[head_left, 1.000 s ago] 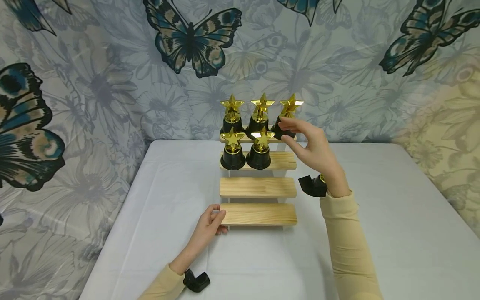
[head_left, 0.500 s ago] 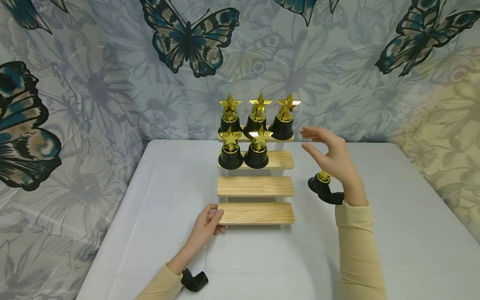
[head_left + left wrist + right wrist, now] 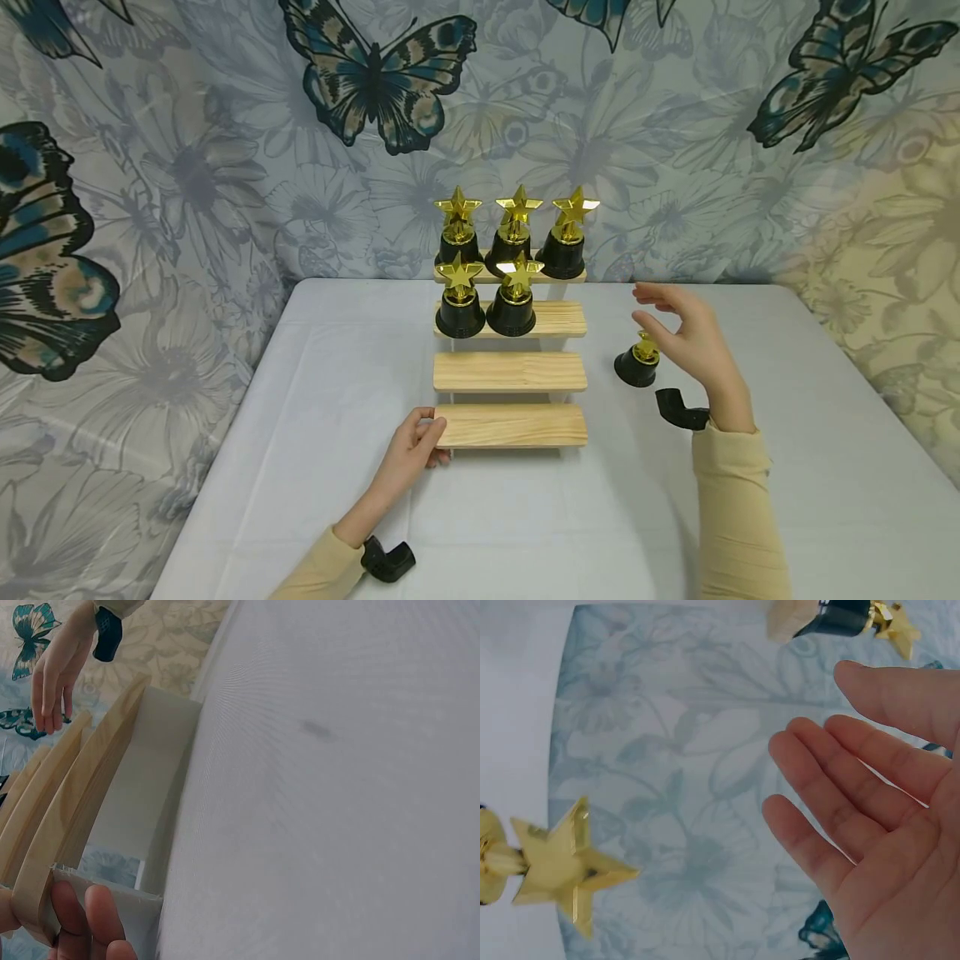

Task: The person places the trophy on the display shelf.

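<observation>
A tiered wooden shelf stand (image 3: 510, 372) has three gold star trophies with black bases on its top step, the rightmost trophy (image 3: 566, 237) among them. Two more, including a left one (image 3: 460, 304), stand on the step below. My left hand (image 3: 412, 446) pinches the left end of the lowest step (image 3: 513, 427); in the left wrist view its fingers (image 3: 101, 915) lie under the board. My right hand (image 3: 693, 342) holds nothing, fingers extended and apart in the right wrist view. Just left of and below it, another star trophy (image 3: 637, 362) stands upright on the table, its star partly covered.
A white cloth covers the table (image 3: 337, 375). Behind it hangs a butterfly-and-flower patterned backdrop (image 3: 637, 125), close to the top step. Black mounts (image 3: 387, 560) are worn on both wrists.
My right hand has left the rightmost top trophy and moved right and toward me, near the trophy on the table. My left hand keeps its place on the lowest step.
</observation>
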Available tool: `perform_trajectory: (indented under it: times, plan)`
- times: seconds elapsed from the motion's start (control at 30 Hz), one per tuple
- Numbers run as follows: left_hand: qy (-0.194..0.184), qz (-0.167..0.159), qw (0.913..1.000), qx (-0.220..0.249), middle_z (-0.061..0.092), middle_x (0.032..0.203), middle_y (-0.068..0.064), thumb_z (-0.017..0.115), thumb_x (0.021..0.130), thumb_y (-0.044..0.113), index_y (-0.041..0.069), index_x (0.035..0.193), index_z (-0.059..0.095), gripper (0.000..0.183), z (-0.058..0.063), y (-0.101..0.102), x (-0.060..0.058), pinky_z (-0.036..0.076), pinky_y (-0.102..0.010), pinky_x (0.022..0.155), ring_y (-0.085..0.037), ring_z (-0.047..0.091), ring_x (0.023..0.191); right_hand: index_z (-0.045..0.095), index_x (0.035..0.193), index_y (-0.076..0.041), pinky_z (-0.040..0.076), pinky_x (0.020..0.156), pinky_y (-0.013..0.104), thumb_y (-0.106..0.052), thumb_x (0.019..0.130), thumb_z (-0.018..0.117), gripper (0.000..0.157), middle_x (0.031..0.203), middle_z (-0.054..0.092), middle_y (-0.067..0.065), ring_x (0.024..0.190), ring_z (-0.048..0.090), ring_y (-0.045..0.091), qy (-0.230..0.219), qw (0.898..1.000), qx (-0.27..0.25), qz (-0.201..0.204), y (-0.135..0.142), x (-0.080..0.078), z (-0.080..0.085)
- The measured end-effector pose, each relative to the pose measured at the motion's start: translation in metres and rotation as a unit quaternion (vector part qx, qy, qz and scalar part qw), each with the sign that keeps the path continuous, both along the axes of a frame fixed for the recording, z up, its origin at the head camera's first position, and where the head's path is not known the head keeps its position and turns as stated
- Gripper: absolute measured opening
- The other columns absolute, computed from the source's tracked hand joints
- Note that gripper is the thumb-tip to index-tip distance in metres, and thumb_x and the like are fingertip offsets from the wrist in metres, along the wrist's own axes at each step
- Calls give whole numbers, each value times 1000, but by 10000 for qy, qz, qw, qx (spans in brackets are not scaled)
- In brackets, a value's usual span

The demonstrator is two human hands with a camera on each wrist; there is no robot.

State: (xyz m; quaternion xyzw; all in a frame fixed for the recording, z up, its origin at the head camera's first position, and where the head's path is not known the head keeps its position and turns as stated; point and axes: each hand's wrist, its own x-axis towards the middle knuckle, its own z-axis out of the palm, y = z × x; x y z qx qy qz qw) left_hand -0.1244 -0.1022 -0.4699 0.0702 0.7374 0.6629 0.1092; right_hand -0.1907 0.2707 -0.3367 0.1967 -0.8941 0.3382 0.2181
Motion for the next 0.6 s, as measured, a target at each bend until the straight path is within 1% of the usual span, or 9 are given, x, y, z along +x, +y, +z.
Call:
perform_trajectory:
  times: [0.27, 0.4, 0.47, 0.57, 0.6]
  plan:
    - [-36, -20, 10000, -12, 65, 81, -12, 49, 97, 33, -2, 119, 44, 42, -1, 0, -1, 46, -27, 55, -20, 60, 62, 57, 119, 2, 36, 87, 14, -2, 85, 66, 36, 110, 62, 18, 99, 54, 30, -271, 9992, 38, -305, 17, 5, -15]
    - [-44, 6, 10000, 20, 65, 81, -12, 49, 97, 33, -3, 119, 44, 42, -1, 1, -1, 46, -27, 55, -20, 60, 61, 57, 119, 2, 37, 87, 16, -5, 84, 68, 37, 111, 62, 17, 99, 55, 29, -457, 9979, 49, -460, 23, 6, -23]
    - [-74, 32, 10000, 18, 65, 80, -13, 49, 98, 32, -3, 119, 45, 41, -1, 1, -1, 46, -27, 55, -21, 60, 61, 57, 120, 3, 39, 87, 22, -5, 84, 67, 37, 111, 62, 19, 99, 56, 30, -511, 9975, 67, -483, 25, 7, -26]
    - [-83, 30, 10000, 14, 65, 80, -14, 48, 98, 26, -5, 119, 44, 37, 3, 1, 0, 46, -28, 54, -23, 60, 62, 55, 120, 5, 41, 89, 34, -4, 85, 66, 38, 112, 60, 22, 101, 55, 34, -596, 9972, 113, -436, 28, 8, -30]
    - [-71, 16, 10000, 14, 64, 80, -14, 47, 99, 24, -6, 119, 44, 36, 7, 2, 1, 46, -29, 54, -24, 60, 62, 55, 120, 6, 41, 89, 40, -4, 85, 66, 38, 113, 59, 23, 102, 55, 36, -626, 9971, 122, -415, 29, 9, -31]
